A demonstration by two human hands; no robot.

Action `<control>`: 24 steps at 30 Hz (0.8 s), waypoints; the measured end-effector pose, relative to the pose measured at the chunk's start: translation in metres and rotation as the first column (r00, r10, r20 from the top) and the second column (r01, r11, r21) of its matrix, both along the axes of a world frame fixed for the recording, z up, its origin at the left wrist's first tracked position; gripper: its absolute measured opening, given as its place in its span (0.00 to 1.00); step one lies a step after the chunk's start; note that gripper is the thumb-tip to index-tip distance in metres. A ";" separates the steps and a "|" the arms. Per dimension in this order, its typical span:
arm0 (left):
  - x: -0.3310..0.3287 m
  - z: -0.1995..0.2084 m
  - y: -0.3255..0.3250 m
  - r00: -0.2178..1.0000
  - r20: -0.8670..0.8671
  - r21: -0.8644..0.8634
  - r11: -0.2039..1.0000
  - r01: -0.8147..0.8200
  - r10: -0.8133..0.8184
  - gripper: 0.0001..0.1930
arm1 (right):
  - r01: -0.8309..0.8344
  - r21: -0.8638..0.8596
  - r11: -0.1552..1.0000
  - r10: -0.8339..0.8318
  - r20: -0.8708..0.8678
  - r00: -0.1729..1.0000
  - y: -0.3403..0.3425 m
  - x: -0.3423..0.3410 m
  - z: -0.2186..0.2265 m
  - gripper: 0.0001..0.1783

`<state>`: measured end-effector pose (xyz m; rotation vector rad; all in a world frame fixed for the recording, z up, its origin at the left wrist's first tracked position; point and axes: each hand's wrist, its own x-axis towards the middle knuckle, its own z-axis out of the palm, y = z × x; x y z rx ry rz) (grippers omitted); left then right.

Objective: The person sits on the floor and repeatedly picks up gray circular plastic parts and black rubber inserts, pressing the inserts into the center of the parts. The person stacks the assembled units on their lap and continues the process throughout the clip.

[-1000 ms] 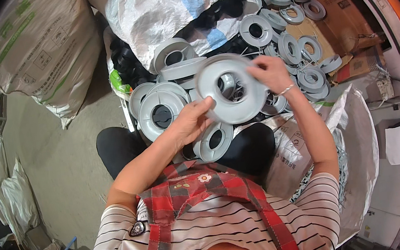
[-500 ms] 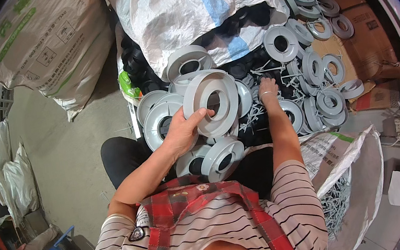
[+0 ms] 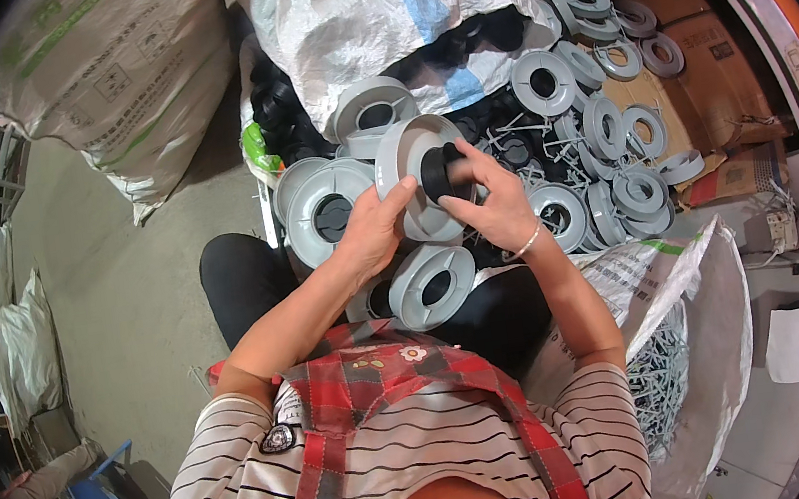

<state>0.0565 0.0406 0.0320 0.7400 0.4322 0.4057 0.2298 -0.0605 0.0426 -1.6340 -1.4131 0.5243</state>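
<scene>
A grey plastic ring (image 3: 399, 152) is tilted up in front of me, with my left hand (image 3: 373, 236) closed on its near left rim. At the ring's centre hole is a round black plastic part (image 3: 436, 176). The fingers and thumb of my right hand (image 3: 494, 199) are closed around that black part, pressed against the ring; how deep it sits in the hole is hidden. Another grey ring (image 3: 324, 214), with black showing in its centre, lies left of my hands. A loose grey ring (image 3: 435, 285) rests on my lap.
Grey rings (image 3: 542, 84) and thin grey plastic stems (image 3: 561, 132) are heaped at the right, beside cardboard (image 3: 719, 66). A white woven sack (image 3: 338, 15) covers black parts at the back. An open sack (image 3: 724, 338) of grey stems stands at lower right; a full sack (image 3: 124, 74) stands far left.
My right hand has come back from the pile of black parts with a round black part and brought it to the grey ring. The left hand still holds that ring, now tilted.
</scene>
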 end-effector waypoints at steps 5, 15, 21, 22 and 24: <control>-0.028 0.002 -0.001 0.995 -0.088 0.192 0.981 -0.035 0.053 0.20 | -0.044 0.030 0.999 0.030 0.376 0.926 0.001 -0.034 0.031 0.41; -0.044 -0.006 -0.012 0.992 -0.119 0.275 0.961 0.000 0.034 0.15 | -0.001 0.146 0.989 -0.055 0.379 0.924 -0.010 -0.047 0.039 0.36; -0.051 0.020 -0.023 0.991 -0.131 0.556 0.830 0.042 0.038 0.21 | -0.065 -0.228 0.971 -0.079 -0.570 0.818 -0.002 -0.044 0.021 0.31; -0.052 0.020 -0.023 0.990 -0.136 0.629 0.776 0.049 0.047 0.21 | 0.040 0.114 0.993 -0.016 -0.207 0.978 0.002 -0.044 0.011 0.30; -0.054 0.019 -0.024 0.987 -0.143 0.757 0.651 0.062 0.072 0.20 | -0.006 0.366 0.931 0.068 -0.155 0.986 0.008 -0.050 -0.003 0.30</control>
